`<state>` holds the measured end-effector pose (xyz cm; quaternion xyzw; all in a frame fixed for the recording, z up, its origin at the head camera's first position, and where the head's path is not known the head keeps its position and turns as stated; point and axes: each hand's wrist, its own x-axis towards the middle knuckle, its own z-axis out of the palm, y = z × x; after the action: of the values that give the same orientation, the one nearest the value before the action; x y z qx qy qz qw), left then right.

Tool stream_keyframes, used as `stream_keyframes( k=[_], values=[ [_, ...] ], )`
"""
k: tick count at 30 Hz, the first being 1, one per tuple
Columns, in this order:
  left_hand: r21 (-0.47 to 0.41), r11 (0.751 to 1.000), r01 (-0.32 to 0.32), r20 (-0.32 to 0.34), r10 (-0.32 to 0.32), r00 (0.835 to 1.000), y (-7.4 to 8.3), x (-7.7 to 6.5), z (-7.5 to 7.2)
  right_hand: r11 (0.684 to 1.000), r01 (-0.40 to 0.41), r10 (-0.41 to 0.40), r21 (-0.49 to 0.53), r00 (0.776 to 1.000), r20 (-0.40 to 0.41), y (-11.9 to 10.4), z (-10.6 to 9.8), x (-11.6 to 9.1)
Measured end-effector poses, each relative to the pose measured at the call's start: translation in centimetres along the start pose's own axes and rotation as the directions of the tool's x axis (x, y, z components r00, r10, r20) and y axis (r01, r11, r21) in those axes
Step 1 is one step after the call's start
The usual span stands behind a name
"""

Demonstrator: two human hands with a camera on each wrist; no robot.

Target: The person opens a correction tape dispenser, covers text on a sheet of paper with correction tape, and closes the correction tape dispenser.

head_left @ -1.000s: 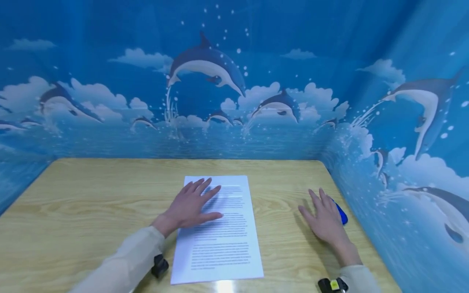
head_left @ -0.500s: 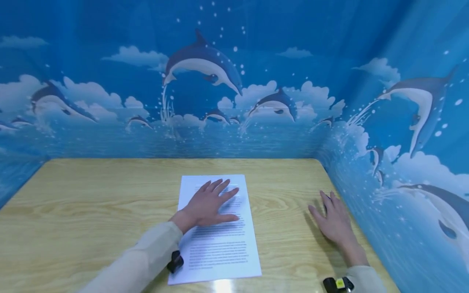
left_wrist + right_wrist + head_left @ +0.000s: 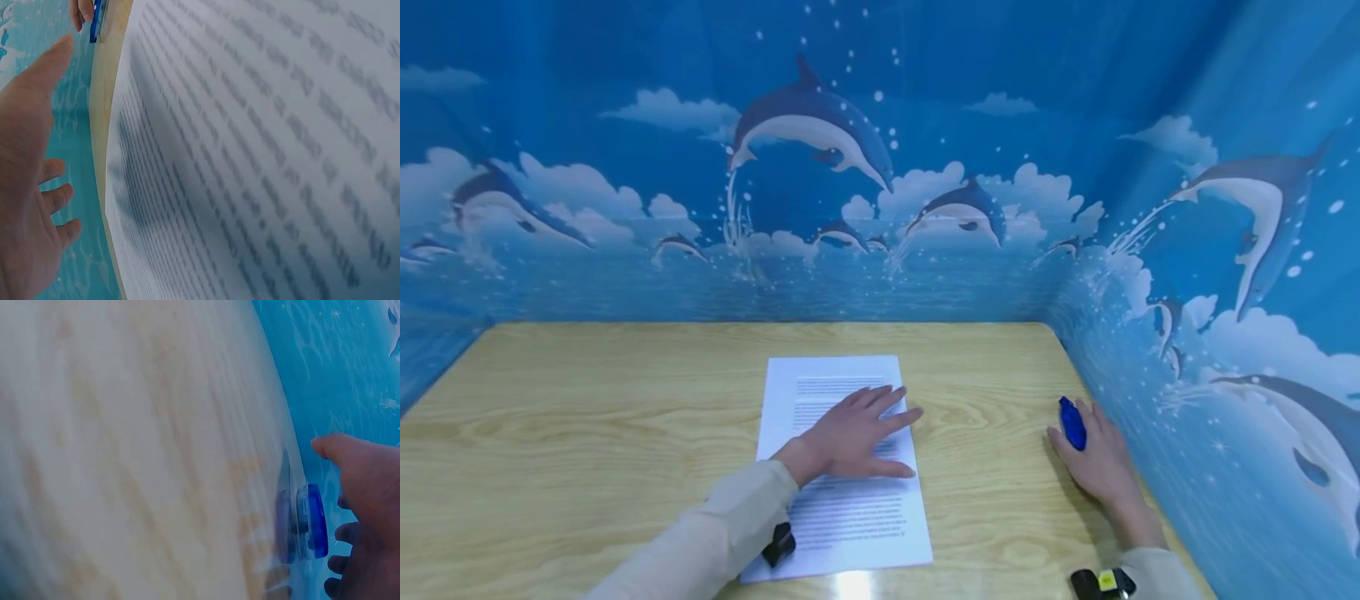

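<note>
A white sheet of printed paper (image 3: 850, 533) lies on the wooden table. My left hand (image 3: 859, 433) is over its right half, fingers and thumb spread. The left wrist view has this hand (image 3: 31, 169) above the page, its shadow falling on the print. At the table's right side lies a small oblong blue object (image 3: 1072, 423), possibly a correction tape. In the right wrist view it shows a blue top (image 3: 317, 520) over a clear plastic body. My right hand (image 3: 1101, 462) is close over it, thumb to its left and loosely bent fingers to its right, not closed round it.
The pale wood-grain table (image 3: 610, 417) extends to the left of the paper. A blue curtain with dolphins (image 3: 820, 133) stands along the far edge and close by the right edge. Dark wrist devices (image 3: 780, 544) are on both sleeves.
My left hand has slid rightward and slightly nearer across the page. The right hand has shifted right and nearer, so the blue object now shows between thumb and fingers. The view has turned slightly.
</note>
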<state>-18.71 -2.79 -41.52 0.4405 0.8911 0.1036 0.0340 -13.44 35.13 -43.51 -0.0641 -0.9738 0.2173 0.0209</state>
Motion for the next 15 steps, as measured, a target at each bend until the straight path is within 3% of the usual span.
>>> stream_keyframes(
  k=[15],
  values=[
    [0.026,0.998,-0.055,0.017,0.055,0.998,1.6,0.8,0.2,0.999,-0.049,0.049,0.01,0.999,-0.001,0.1,0.0,0.6]
  ],
)
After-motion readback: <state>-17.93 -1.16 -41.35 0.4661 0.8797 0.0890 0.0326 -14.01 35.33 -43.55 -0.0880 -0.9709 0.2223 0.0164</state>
